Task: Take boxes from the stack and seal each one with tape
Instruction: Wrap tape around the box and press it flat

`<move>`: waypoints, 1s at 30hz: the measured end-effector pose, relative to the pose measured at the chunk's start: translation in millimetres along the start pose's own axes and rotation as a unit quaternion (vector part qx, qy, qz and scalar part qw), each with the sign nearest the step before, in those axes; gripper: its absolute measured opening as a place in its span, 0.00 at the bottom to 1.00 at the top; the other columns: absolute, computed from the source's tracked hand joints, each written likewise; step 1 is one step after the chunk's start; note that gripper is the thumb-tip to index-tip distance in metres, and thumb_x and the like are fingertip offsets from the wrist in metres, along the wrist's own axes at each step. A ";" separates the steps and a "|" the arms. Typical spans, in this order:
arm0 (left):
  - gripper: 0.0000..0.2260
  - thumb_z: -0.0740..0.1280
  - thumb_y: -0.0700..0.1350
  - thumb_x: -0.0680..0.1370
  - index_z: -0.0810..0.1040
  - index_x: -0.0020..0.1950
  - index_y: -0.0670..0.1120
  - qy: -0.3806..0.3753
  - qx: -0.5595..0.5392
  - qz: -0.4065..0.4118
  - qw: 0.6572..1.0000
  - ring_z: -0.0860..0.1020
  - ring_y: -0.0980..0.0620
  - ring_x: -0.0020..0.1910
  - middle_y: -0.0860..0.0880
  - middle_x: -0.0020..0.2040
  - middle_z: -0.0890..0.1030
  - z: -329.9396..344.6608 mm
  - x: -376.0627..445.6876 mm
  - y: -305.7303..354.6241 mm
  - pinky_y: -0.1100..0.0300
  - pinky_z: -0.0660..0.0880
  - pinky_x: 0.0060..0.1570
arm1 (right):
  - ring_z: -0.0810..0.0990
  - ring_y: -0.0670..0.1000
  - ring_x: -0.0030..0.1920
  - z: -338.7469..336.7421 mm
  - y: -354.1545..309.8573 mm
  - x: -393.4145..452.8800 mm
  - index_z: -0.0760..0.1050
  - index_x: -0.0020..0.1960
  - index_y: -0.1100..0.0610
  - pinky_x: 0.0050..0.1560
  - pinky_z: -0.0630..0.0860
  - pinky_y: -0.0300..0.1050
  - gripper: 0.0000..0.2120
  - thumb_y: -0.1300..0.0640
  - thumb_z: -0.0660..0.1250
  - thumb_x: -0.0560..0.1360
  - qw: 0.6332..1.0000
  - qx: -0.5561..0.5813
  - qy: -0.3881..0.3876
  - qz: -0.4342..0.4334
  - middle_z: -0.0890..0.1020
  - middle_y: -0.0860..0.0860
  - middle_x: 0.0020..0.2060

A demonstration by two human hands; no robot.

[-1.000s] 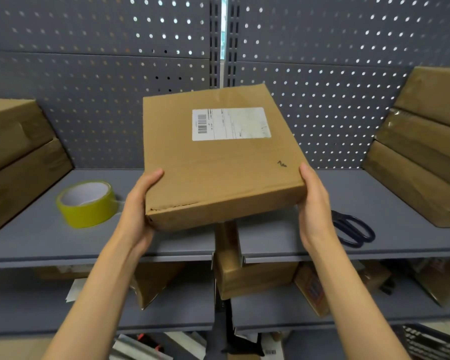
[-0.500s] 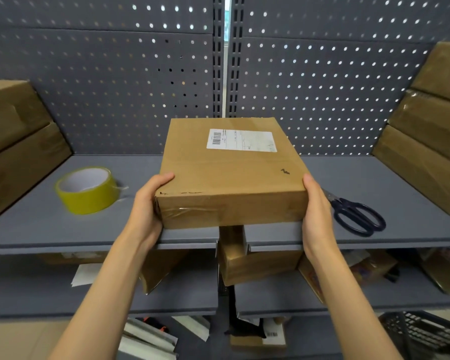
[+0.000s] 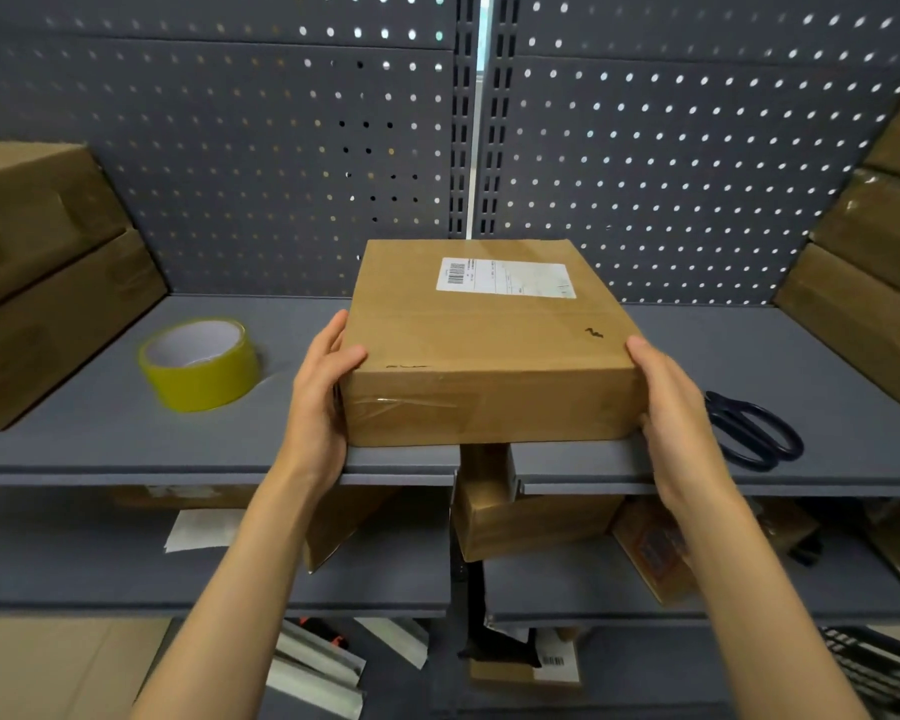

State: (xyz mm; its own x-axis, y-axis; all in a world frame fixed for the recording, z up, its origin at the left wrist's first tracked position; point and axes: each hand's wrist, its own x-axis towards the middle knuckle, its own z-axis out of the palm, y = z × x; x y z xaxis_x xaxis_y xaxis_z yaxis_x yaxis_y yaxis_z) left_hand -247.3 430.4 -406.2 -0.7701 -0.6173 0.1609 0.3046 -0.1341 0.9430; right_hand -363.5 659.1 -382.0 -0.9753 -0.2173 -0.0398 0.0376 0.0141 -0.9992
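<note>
Two bare hands hold a flat cardboard box [image 3: 489, 345] by its short sides. The left hand [image 3: 318, 402] grasps the box's near left corner, thumb curled over the top edge and fingers wrapped round the side. The right hand [image 3: 671, 407] grasps the near right corner in the same way, thumb lying on the top edge. The box sits level on a grey metal shelf [image 3: 100, 439], straddling the seam where two shelf boards meet, its front edge close to the shelf's front lip. A white shipping label [image 3: 505, 278] with a barcode is stuck on the far part of its top, and clear tape already crosses its front face.

Left of the box, well apart from it, a roll of yellow tape [image 3: 198, 363] lies flat on the shelf. Just right of the right hand lie black-handled scissors [image 3: 754, 428]. Stacked cardboard boxes stand at the far left [image 3: 42, 283] and the far right [image 3: 874, 283] of the shelf, before a grey pegboard wall [image 3: 671, 163]. More boxes and papers fill the lower shelves.
</note>
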 end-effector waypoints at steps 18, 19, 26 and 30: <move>0.32 0.71 0.67 0.66 0.71 0.68 0.59 -0.132 0.242 0.110 0.955 0.60 0.62 0.74 0.60 0.76 0.59 -23.8 -4.7 3.1 0.59 0.65 0.69 | 0.62 0.47 0.74 86.3 -27.8 -22.5 0.68 0.72 0.55 0.70 0.51 0.36 0.22 0.49 0.62 0.79 0.768 -0.444 -0.229 -0.399 0.68 0.49 0.72; 0.31 0.71 0.65 0.66 0.71 0.68 0.59 -0.134 0.238 0.112 0.956 0.60 0.62 0.74 0.60 0.76 0.60 -23.6 -5.4 3.1 0.63 0.66 0.67 | 0.62 0.47 0.73 85.6 -25.7 -21.3 0.68 0.71 0.54 0.69 0.52 0.35 0.22 0.49 0.62 0.79 0.771 -0.439 -0.230 -0.400 0.69 0.48 0.71; 0.24 0.69 0.54 0.70 0.73 0.65 0.54 -0.111 0.213 0.125 0.963 0.62 0.67 0.71 0.52 0.76 0.62 -17.6 -12.5 0.4 0.75 0.66 0.59 | 0.76 0.49 0.63 90.1 -6.6 -20.4 0.79 0.61 0.54 0.63 0.57 0.33 0.20 0.46 0.60 0.76 0.780 -0.408 -0.131 -0.457 0.80 0.49 0.60; 0.23 0.69 0.55 0.69 0.74 0.64 0.55 -0.098 0.207 0.124 0.965 0.64 0.67 0.70 0.55 0.75 0.63 -16.2 -13.6 1.6 0.74 0.67 0.58 | 0.77 0.48 0.61 90.9 -5.1 -19.4 0.80 0.59 0.53 0.62 0.59 0.33 0.19 0.46 0.58 0.76 0.781 -0.390 -0.120 -0.473 0.81 0.48 0.58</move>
State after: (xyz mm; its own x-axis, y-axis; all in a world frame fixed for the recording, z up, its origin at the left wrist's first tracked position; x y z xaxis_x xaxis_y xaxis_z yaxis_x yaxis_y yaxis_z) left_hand -227.2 426.1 -411.6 -0.8060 -0.4268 0.4102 0.2738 0.3457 0.8975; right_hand -325.0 574.5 -376.6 -0.4147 -0.6661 0.6200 -0.9100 0.3070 -0.2788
